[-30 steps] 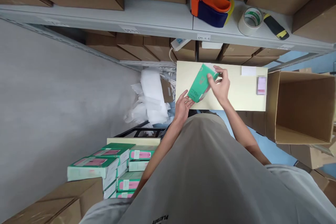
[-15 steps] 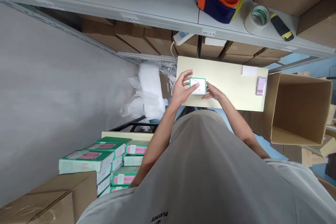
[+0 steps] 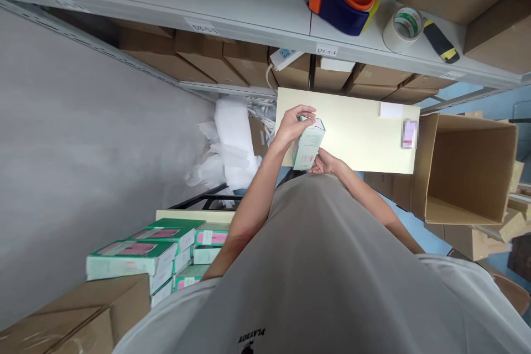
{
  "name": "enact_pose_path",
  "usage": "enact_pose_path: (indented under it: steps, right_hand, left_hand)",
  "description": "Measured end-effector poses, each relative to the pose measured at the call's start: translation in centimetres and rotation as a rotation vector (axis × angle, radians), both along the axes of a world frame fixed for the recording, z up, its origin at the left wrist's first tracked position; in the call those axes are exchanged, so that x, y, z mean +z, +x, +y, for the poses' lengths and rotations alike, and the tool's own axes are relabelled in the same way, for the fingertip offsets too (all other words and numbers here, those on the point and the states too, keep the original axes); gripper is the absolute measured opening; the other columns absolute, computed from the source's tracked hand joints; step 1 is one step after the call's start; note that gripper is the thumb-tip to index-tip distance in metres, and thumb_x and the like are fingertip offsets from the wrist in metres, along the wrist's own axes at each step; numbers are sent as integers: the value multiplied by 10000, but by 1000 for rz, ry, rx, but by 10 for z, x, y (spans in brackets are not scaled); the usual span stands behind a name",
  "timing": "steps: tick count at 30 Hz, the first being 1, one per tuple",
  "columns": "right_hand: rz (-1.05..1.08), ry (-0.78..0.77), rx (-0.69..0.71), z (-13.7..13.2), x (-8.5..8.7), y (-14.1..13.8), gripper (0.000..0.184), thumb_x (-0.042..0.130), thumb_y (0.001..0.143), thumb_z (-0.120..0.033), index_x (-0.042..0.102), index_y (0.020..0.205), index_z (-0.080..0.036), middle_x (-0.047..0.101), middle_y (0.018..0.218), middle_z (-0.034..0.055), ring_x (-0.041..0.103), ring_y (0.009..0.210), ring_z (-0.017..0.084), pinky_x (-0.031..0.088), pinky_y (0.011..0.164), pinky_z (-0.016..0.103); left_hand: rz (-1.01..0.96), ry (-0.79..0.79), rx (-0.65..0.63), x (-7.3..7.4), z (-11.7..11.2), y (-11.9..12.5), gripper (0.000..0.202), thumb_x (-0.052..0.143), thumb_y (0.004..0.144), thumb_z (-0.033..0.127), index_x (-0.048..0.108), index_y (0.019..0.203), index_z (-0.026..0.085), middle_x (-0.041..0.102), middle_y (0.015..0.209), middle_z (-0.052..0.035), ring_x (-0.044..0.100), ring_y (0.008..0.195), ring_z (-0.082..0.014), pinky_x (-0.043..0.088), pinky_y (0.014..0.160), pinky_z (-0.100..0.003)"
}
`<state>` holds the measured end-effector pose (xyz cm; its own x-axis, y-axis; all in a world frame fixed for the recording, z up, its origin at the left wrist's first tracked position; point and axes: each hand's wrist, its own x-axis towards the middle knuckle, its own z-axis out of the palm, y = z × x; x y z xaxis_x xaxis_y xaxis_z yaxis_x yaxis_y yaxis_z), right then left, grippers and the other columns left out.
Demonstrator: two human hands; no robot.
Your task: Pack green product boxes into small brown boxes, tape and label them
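Observation:
A small white and green carton (image 3: pixel 310 146) is tilted over the near part of the pale yellow board (image 3: pixel 352 133). My left hand (image 3: pixel 295 123) grips its upper end, the thumb across the top edge. Low on the carton's right side is my right hand (image 3: pixel 324 162), fingers curled at its lower end; the carton partly hides the fingertips. Printed text and small red marks show on the carton's side face. At the board's right end lie a blurred pinkish item (image 3: pixel 409 134) and a white slip (image 3: pixel 391 110).
Green and pink boxes (image 3: pixel 133 249) are stacked at the lower left. An open cardboard box (image 3: pixel 468 166) stands right of the board. The shelf ahead holds a tape dispenser (image 3: pixel 342 3), a tape roll (image 3: pixel 402 29) and a box cutter (image 3: pixel 441 40). White foam wrap (image 3: pixel 235 144) lies to the left.
The carton has been tipped so that its long printed side shows instead of mainly its white end. My right hand has moved down and closer to my body, to the carton's lower end.

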<state>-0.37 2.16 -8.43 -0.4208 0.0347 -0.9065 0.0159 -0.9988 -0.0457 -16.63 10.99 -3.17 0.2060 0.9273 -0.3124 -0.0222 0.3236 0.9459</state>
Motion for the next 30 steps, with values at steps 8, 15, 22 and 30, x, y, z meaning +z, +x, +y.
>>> enact_pose_path:
  steps: [8, 15, 22, 30]
  right_hand:
    - [-230, 192, -213, 29, 13, 30, 466, 514, 1165, -637, 636, 1110, -190, 756, 836, 66, 801, 629, 201, 690, 586, 273]
    - [-571, 702, -315, 76, 21, 50, 395, 835, 984, -521, 530, 1019, -273, 703, 943, -21, 724, 730, 127, 707, 690, 247]
    - [-599, 1341, -265, 100, 48, 40, 510, 850, 883, -666, 595, 1127, -297, 761, 1288, 52, 740, 1121, 221, 681, 928, 338]
    - [-755, 1859, 323, 52, 96, -12, 602, 676, 1075, -723, 659, 1460, -260, 642, 1647, 173, 637, 1467, 379, 638, 1162, 531]
  left_hand:
    - [-208, -24, 197, 9, -35, -15, 550, 1027, 735, 313, 834, 1246, 245, 788, 1436, -126, 620, 1554, -362, 488, 1321, -457]
    - [-314, -194, 409, -3, -75, -29, 691, 1044, 729, 328, 795, 1372, 287, 724, 1588, -112, 549, 1641, -346, 564, 1245, -411]
    - [-514, -369, 466, -10, -99, -21, 811, 850, 768, 186, 683, 1547, 339, 753, 1561, -83, 683, 1498, -259, 589, 1203, -406]
    - [-740, -578, 624, -25, -94, -21, 464, 620, 904, 180, 789, 1336, 211, 892, 1145, -87, 849, 1101, -268, 639, 1107, -437]
